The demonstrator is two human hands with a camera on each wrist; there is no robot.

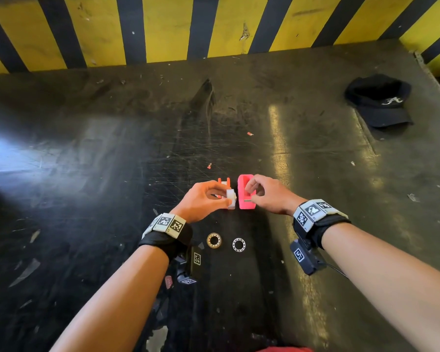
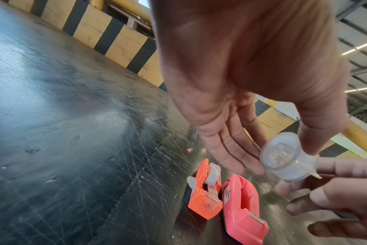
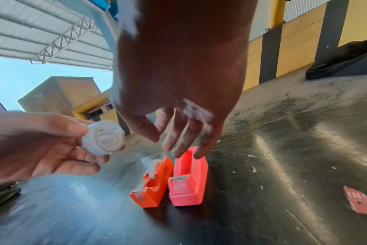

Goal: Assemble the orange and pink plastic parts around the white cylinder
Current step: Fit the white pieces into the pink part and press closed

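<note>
My left hand [image 1: 226, 196] pinches the white cylinder [image 1: 231, 198] between thumb and fingers, lifted just above the table; the cylinder [image 3: 103, 137] has a ribbed round face. Two dispenser-shaped plastic parts stand side by side on the dark table [image 1: 112, 161]: the orange part [image 1: 224, 184], with white strips stuck on it [image 3: 151, 185], and the larger pink part [image 1: 245, 193], with a small metal blade at its front [image 3: 189, 180]. My right hand [image 3: 174, 144] hangs over the pink part with its fingers spread and holds nothing; its fingertips are close to the part's rear top.
Two bearing rings, one brassy [image 1: 214, 240] and one silver [image 1: 238, 244], lie near my wrists. A black cap [image 1: 380, 100] sits at the far right. A yellow and black striped wall [image 1: 163, 29] closes the table's far edge. Small red scraps [image 1: 250, 133] are scattered about.
</note>
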